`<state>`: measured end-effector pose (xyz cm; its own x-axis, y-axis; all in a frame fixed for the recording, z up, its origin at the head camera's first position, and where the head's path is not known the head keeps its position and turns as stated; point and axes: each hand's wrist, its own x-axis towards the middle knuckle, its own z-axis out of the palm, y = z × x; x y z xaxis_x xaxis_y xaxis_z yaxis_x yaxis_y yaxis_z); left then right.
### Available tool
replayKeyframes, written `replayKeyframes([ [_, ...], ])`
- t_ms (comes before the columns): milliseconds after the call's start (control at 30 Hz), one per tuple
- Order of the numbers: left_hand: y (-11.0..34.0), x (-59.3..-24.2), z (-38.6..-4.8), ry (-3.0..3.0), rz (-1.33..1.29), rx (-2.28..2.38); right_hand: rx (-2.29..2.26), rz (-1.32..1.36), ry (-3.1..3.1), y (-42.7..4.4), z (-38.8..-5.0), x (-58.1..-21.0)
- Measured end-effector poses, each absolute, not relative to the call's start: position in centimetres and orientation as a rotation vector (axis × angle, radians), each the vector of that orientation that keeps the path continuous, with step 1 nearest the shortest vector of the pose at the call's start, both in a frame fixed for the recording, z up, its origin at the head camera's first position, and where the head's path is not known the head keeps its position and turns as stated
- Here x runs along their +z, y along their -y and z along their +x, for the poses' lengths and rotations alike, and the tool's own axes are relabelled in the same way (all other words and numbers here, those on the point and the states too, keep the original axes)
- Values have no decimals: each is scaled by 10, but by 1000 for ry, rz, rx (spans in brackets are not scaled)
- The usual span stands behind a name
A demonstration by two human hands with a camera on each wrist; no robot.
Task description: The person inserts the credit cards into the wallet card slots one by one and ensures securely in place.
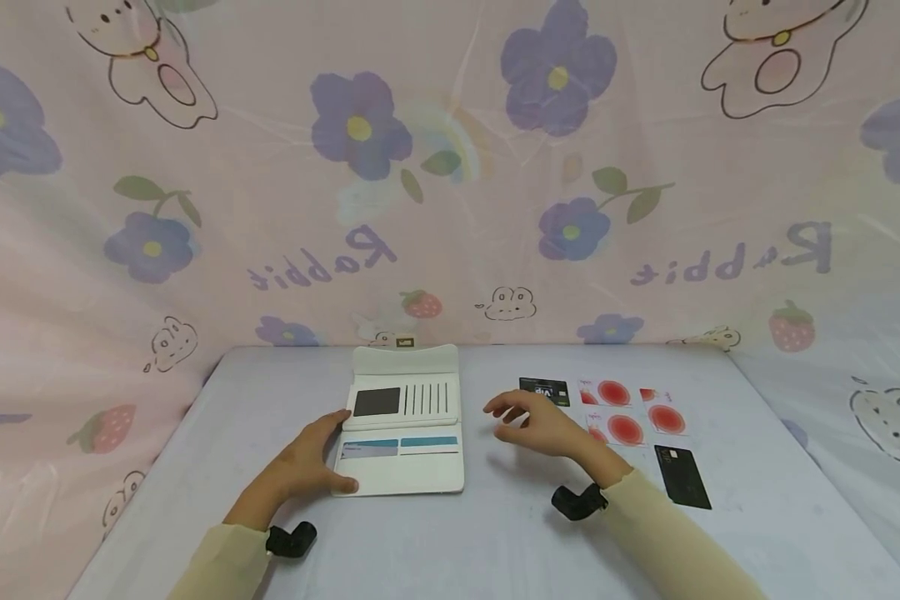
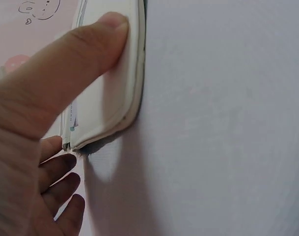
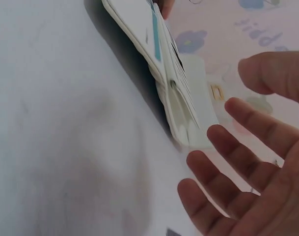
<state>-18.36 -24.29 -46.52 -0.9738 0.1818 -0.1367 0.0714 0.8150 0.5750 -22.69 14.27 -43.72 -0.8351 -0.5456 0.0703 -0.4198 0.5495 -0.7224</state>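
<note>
A white wallet (image 1: 399, 478) is laid unfolded on the table (image 1: 487, 542), a little left of its middle. Its left edge is spanned by the left hand (image 1: 300, 467), whose thumb and forefinger are spread wide apart: the thumb is rested flat on the lower panel near the corner, and the fingertips are placed at the edge higher up. The right hand (image 1: 543, 427) is held over the table between the wallet and the loose cards, with its fingers parted, loosely bent and holding nothing.

In the upper panel a dark window (image 1: 377, 402) is set beside a row of slots (image 1: 425, 398); in the lower, two blue-topped cards (image 1: 370, 448) are tucked side by side, their print too small to be read.

To the right, "VIP" can be made out, inverted, on a black card (image 1: 546, 390), which is partly covered by the right hand. Three red-and-white cards (image 1: 613, 392) are grouped next to it, their pink lettering illegible. A plain black card (image 1: 682, 477) with a chip is placed nearer the person.

"Rabbit" is printed in reverse on the flowered cloth (image 1: 255, 125) behind. Both pale sleeves (image 1: 221, 562) are cut off by the lower border.
</note>
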Motion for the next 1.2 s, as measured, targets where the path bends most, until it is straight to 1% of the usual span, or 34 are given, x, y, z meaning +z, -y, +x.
replayKeyframes([
  [467, 244, -472, -183, -2907, 318, 861, -1151, -768, -2692, -196, -224, -426],
  [767, 246, -471, -184, -2886, 330, 844, -1108, -675, -2743, -225, -221, -423],
  [1000, 246, -471, -186, -2854, 317, 881, -1095, -695, -2795, -243, -219, -421],
  [1200, 244, -469, -187, -2852, 294, 870, -1113, -609, -2793, -255, -215, -420],
])
